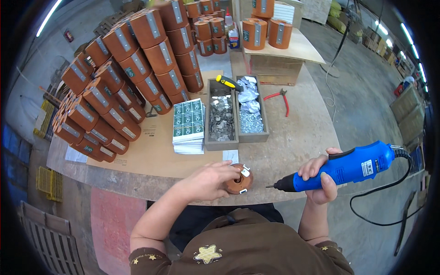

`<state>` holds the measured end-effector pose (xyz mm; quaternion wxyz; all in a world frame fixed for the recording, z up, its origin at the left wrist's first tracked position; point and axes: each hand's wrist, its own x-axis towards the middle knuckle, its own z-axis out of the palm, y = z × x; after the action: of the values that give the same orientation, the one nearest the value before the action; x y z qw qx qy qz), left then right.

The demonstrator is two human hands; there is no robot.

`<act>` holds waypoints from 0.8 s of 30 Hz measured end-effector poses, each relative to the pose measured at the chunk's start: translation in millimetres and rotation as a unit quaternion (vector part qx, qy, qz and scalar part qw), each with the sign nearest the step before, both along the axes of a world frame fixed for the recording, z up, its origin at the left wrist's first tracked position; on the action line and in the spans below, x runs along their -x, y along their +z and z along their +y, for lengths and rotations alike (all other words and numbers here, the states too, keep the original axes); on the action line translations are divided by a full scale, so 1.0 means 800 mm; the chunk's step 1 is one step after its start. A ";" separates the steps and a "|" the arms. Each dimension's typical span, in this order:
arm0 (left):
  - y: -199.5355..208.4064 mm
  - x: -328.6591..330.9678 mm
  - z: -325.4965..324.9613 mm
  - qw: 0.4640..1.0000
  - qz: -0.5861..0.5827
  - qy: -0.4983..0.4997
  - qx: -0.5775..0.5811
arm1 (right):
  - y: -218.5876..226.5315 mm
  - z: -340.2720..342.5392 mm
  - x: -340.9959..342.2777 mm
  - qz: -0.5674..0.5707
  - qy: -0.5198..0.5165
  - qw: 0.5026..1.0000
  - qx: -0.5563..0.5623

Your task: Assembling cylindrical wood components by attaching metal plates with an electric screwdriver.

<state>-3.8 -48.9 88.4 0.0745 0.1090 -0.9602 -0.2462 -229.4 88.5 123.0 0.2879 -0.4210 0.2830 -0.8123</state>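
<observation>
My left hand (pixel 211 179) grips the side of a round terracotta-coloured cylinder (pixel 240 187) at the table's near edge. A hole shows in the cylinder's top, and two white metal ends stand out at its rim. To the right, my right hand (pixel 322 178) is closed around a blue electric screwdriver (pixel 350 166). Its thin bit points left toward the cylinder, without touching it. A black cord runs from the tool's back end.
Tall stacks of similar cylinders (pixel 151 59) fill the table's left side. Beyond my hands are a pile of printed labels (pixel 188 123), a wooden box (pixel 222 146) of small metal pieces, another box (pixel 254 137) of screws, a yellow-black hand tool (pixel 228 82) and red-handled pliers (pixel 285 103).
</observation>
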 end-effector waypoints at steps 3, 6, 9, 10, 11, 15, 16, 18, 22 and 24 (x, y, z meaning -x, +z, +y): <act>0.016 0.025 -0.032 0.994 0.081 0.033 -0.069 | 0.000 0.004 0.007 -0.004 -0.014 1.000 -0.002; 0.008 0.069 -0.080 0.988 0.118 0.098 -0.025 | 0.001 0.008 0.010 -0.013 -0.016 1.000 0.008; -0.011 0.120 -0.109 0.982 0.062 0.174 -0.046 | 0.000 0.013 0.013 -0.034 -0.004 0.999 0.022; -0.028 0.139 -0.118 0.981 0.038 0.188 0.002 | -0.002 0.015 0.016 -0.049 0.007 0.999 0.021; -0.042 0.155 -0.127 0.982 -0.019 0.182 0.042 | -0.002 0.017 0.017 -0.054 0.007 0.998 0.021; -0.067 0.196 -0.133 0.919 -0.265 0.107 0.270 | -0.002 0.027 0.026 -0.056 -0.012 0.998 0.015; -0.077 0.200 -0.136 0.919 -0.265 0.104 0.272 | -0.002 0.029 0.028 -0.061 -0.012 0.998 0.014; -0.096 0.207 -0.144 0.917 -0.248 0.122 0.288 | -0.005 0.032 0.036 -0.068 -0.019 0.997 0.012; -0.091 0.204 -0.149 0.941 -0.202 0.122 0.243 | -0.009 0.034 0.043 -0.083 -0.030 0.996 0.019; -0.098 0.201 -0.152 0.947 -0.144 0.122 0.261 | -0.011 0.034 0.046 -0.089 -0.028 0.995 0.022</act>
<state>-164.6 -170.3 10.1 -0.0093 0.2365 -0.9707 0.0421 -266.1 115.6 114.4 0.2799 -0.3456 0.2502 -0.8600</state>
